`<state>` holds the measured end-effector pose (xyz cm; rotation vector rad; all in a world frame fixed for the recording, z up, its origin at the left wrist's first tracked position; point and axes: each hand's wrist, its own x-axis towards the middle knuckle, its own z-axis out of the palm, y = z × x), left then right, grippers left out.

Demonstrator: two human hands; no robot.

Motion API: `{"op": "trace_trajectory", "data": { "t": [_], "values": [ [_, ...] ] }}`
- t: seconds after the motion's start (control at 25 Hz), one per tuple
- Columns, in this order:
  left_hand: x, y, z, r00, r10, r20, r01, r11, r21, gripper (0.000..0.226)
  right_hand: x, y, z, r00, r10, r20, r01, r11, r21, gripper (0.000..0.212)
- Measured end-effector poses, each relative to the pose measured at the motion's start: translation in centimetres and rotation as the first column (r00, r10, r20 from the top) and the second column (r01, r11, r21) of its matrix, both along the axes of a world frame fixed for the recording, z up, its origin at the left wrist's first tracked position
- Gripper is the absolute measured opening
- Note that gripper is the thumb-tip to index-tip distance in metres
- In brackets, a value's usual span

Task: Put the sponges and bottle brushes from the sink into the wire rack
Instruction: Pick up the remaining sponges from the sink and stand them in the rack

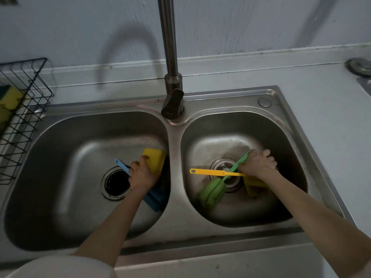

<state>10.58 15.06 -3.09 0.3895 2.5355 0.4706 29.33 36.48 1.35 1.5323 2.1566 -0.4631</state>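
— Dim, isn't it? Cool, bluish, a bit soft all over.
— Yes. The faucet [170, 57] throws a curved shadow on the wall [80, 27]. Pale glare sits on the sink [281, 97] steel.
— Edges?
— Bent by the wide lens; the wire rack [24, 109] leans outward.

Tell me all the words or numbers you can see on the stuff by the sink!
No text here can be read.
Dark metal faucet handle: a faint mark low on it, too blurred to read.
Yellow sponge, blue bottle brush, green bottle brush, yellow bottle brush: no print shows.
Black wire rack and steel double sink: no labels show.
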Motion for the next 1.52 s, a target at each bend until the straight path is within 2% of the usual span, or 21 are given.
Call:
{"op": "trace_trajectory", "data": {
  "t": [0.08, 0.24, 0.4, 0.64, 0.92, 1.28, 1.52],
  "values": [
    [0.0, -0.2, 0.7, 1.000, 0.009, -0.012, -0.008, 1.000, 0.018, 0.066, -0.1, -0.3, 1.3, 0.994, -0.015, -0.110, 0.021, 0.999, 0.048, 0.065],
    [0.0, -0.8, 2.5, 0.997, 0.053, -0.047, -0.047, 0.991, 0.123, 0.066, -0.6, -0.9, 2.8, 0.973, 0.033, -0.230, 0.028, 0.966, 0.256, 0.061],
    [0.1, -1.7, 4.7, 0.991, 0.104, -0.078, -0.083, 0.968, 0.237, 0.066, -1.1, -2.0, 4.5, 0.904, 0.053, -0.424, 0.100, 0.939, 0.329, 0.056],
    [0.3, -3.6, 7.8, 0.994, 0.075, -0.075, -0.042, 0.927, 0.372, 0.063, -1.4, -5.4, 8.5, 0.771, 0.159, -0.617, -0.036, 0.978, 0.207, 0.070],
    [-0.1, -7.2, 12.2, 0.990, 0.013, -0.142, 0.055, 0.886, 0.460, 0.056, -4.1, -11.3, 12.4, 0.570, 0.158, -0.806, -0.143, 0.985, 0.092, 0.050],
    [-3.5, -16.4, 16.7, 0.967, 0.055, -0.250, 0.099, 0.821, 0.563, 0.050, -11.0, -19.5, 14.3, 0.441, 0.080, -0.894, -0.183, 0.983, -0.002, 0.047],
    [-8.3, -22.5, 19.7, 0.916, 0.133, -0.380, 0.134, 0.788, 0.601, 0.041, -17.1, -25.2, 15.3, 0.326, 0.143, -0.935, -0.248, 0.967, 0.061, 0.046]
  ]
}}
